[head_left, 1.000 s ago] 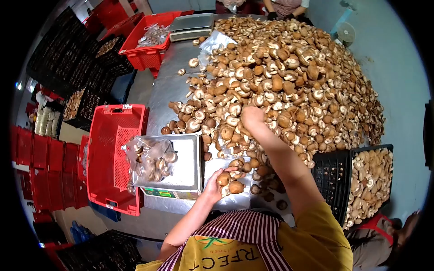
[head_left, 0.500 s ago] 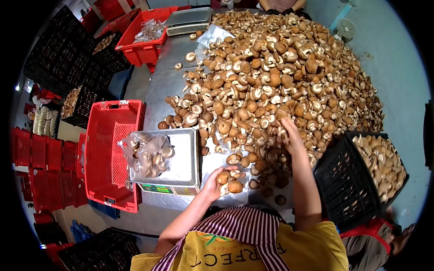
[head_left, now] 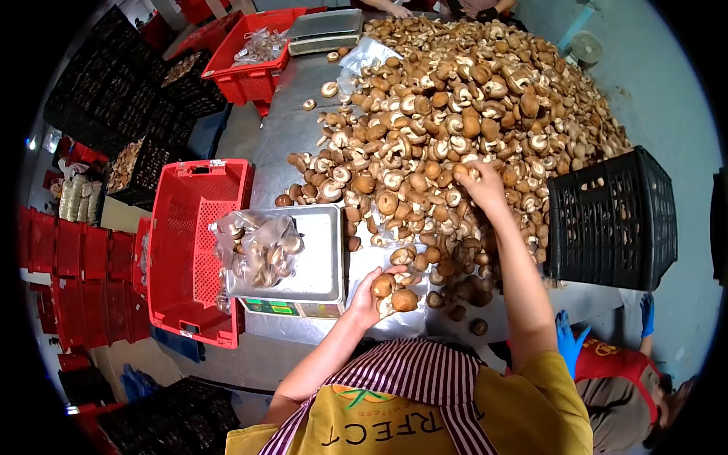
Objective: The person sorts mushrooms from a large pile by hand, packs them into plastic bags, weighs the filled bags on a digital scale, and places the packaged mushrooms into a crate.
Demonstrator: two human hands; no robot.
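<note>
My left hand (head_left: 366, 302) is closed around several brown-capped mushrooms (head_left: 403, 300), held low over the near part of the table. Further forward, my right hand (head_left: 484, 186) reaches into the big mushroom pile (head_left: 455, 98). Its fingers are closed on a single mushroom (head_left: 460, 171) at the surface of the pile. Left of my left hand stands a weighing scale (head_left: 324, 241) with a lit green display. On its pan lies a clear plastic bag of mushrooms (head_left: 262, 250), which hangs over the left edge.
A red crate (head_left: 161, 258) stands left of the scale. On the right, a black crate (head_left: 607, 220) is tipped against the pile, near a co-worker's blue gloves (head_left: 567, 341). A second scale (head_left: 326, 26) and a red crate of bags (head_left: 246, 83) are at the far left.
The black crate of mushrooms has been tipped over toward the pile, and a co-worker's blue gloves have appeared below it. My right hand has shifted slightly forward; my left still holds its mushrooms.
</note>
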